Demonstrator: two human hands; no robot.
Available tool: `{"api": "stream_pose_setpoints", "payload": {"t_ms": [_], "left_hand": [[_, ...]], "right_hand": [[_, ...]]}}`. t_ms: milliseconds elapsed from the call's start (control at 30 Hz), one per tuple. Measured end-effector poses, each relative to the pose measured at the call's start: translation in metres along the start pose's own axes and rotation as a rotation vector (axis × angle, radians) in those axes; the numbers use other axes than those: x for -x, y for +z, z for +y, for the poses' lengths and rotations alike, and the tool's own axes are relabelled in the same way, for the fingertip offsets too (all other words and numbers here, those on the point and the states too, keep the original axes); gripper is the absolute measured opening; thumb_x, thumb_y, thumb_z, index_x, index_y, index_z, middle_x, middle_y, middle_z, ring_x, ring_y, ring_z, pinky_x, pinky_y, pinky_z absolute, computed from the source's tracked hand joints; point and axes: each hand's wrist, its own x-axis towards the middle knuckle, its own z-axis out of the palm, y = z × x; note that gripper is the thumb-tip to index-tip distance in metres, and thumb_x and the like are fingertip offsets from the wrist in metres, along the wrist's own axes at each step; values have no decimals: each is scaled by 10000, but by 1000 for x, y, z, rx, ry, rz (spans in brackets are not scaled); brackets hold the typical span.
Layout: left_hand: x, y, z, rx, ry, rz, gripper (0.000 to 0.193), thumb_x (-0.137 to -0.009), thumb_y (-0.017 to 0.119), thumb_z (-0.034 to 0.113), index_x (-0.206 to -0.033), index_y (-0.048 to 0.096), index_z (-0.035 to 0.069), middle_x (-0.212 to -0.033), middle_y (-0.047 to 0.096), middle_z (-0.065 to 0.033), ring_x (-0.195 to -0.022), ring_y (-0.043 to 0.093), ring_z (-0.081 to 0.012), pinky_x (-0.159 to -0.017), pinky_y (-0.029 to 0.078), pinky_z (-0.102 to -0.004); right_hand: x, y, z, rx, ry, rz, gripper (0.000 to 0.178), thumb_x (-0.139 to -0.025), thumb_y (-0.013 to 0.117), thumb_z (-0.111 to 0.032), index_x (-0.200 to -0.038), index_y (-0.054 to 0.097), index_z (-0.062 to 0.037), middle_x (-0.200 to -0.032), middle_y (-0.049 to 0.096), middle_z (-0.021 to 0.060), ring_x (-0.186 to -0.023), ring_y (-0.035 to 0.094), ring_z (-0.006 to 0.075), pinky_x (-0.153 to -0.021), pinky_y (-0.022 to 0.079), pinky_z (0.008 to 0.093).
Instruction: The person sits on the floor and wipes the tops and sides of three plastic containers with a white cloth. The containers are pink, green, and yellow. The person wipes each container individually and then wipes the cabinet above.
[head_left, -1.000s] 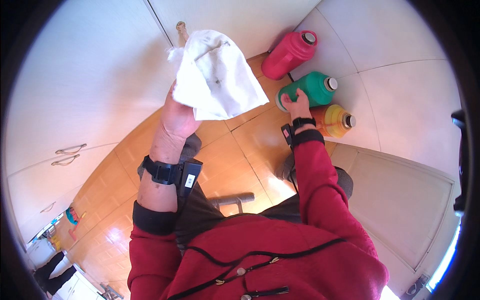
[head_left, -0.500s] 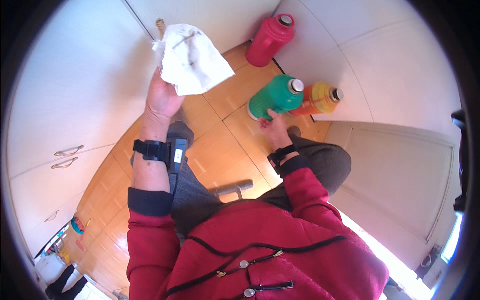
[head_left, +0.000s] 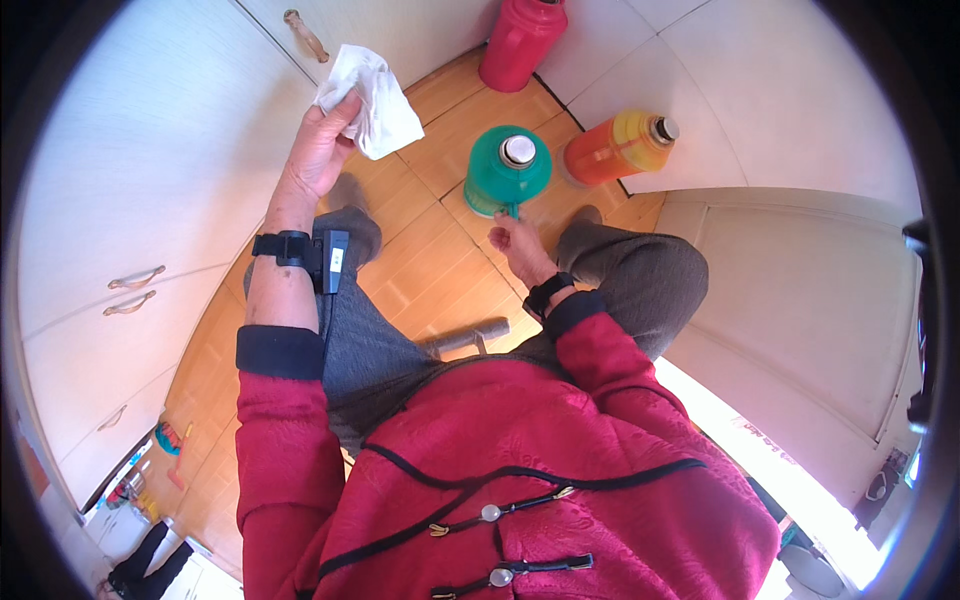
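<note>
My left hand [head_left: 322, 148] is raised at the upper left, its thumb and fingers pinching a crumpled white cloth or paper wipe [head_left: 372, 103] that hangs toward the right. Below the middle of the wooden floor's far end, my right hand [head_left: 521, 248] has its fingers closed at the handle of a green thermos flask [head_left: 489, 178]. The flask shows its silver cap from above. To its right, apart from it, an orange and yellow thermos flask [head_left: 607, 150] stands by the white cabinet. Farther back is a red thermos flask [head_left: 520, 50], partly cut off by the picture's top.
White cabinets with handles [head_left: 136, 278] line the left side, and more white panels [head_left: 800, 290] the right. A grey stool part [head_left: 478, 335] shows between my legs. Small coloured items, among them a teal one [head_left: 166, 438], lie at the lower left of the orange-brown floor [head_left: 430, 262].
The green thermos flask has moved left, away from the orange one, along with my right hand. My left hand with the white wipe has shifted left, and the wipe is more bunched.
</note>
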Motion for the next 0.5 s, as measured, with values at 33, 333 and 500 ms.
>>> {"api": "stream_pose_setpoints", "payload": {"t_ms": [33,333,500], "left_hand": [[2,0,-3,-59,-17,15,413,-868,679,296,-1214,553,107,-1076,623,21,-990,573,-127,-870,462,-313],[19,44,-74,-323,-60,85,474,-861,685,214,-1270,516,42,-1161,611,-28,-1049,570,-133,-943,424,-290],[11,88,-134,-277,-54,163,438,-883,631,139,-1290,494,54,-1160,604,-35,-1043,569,-134,-926,429,-278]], "right_hand": [[-1,-1,0,-2,8,4,196,-873,612,-193,-1021,508,-117,-813,536,32,-732,541,150,-685,472,295],[13,-2,-12,2,26,-43,230,-877,603,-236,-1056,511,-124,-792,483,4,-717,493,105,-682,445,286],[27,-5,-24,179,68,-8,467,-896,577,-398,-1237,463,-101,-1062,531,92,-991,505,206,-849,411,367]]}}
